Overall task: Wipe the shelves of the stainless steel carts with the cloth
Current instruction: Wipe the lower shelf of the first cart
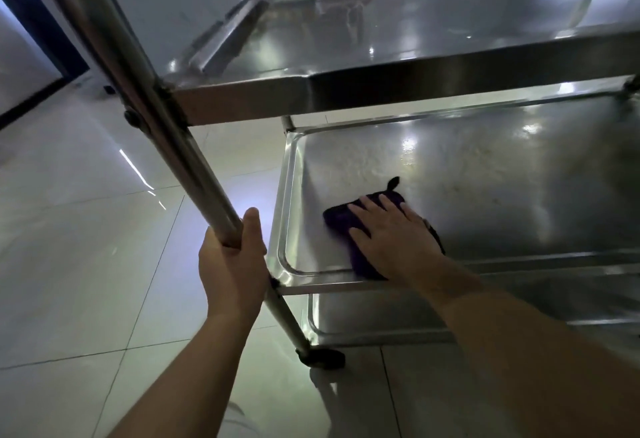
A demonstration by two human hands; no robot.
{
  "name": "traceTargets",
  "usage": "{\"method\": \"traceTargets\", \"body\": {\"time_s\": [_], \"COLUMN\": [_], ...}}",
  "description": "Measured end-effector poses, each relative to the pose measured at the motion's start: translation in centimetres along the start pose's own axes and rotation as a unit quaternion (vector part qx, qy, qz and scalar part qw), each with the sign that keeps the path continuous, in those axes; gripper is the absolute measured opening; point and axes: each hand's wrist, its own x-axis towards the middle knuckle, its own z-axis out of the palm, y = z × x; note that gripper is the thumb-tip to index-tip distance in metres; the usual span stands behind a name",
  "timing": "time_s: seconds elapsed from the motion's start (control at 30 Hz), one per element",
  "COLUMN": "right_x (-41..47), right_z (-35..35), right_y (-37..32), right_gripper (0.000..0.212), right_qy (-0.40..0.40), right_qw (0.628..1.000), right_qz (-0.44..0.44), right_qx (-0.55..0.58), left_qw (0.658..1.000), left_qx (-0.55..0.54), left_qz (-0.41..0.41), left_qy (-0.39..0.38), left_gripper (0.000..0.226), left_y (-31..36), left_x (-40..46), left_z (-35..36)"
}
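Observation:
A stainless steel cart fills the view, with a top shelf, a middle shelf and a lower shelf. A dark purple cloth lies near the front left corner of the middle shelf. My right hand presses flat on the cloth with fingers straight and spread. My left hand grips the cart's slanted tubular leg just above the middle shelf's corner.
Pale glossy floor tiles spread to the left and below. A black caster sits at the foot of the leg. A dark blue panel stands at the far left. The top shelf overhangs the middle one.

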Motion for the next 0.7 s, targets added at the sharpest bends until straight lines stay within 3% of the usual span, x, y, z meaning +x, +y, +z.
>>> {"method": "traceTargets", "body": {"time_s": [0.17,0.27,0.43,0.7], "right_x": [-6.1,-7.5,-5.0,5.8], "right_z": [-3.1,-4.0,-4.5,-1.4], "right_y": [15.5,20.7,16.8,4.8], "right_gripper": [0.069,0.075,0.066,0.067], "right_qy": [0.025,0.055,0.049,0.029], "right_qw": [0.984,0.965,0.941,0.976], "right_qz": [0.164,0.248,0.333,0.213], "right_qx": [-0.059,-0.066,0.009,0.021], "left_qw": [1.000,1.000,0.999,0.998], "left_qx": [-0.016,-0.023,-0.030,-0.054], "left_qz": [-0.002,-0.007,-0.008,-0.005], "left_qy": [0.011,0.014,0.014,0.016], "left_gripper": [0.038,0.035,0.031,0.031], "left_y": [0.5,0.7,0.8,0.3], "left_x": [-0.4,-0.6,-0.4,-0.2], "left_z": [0.2,0.3,0.4,0.7]}}
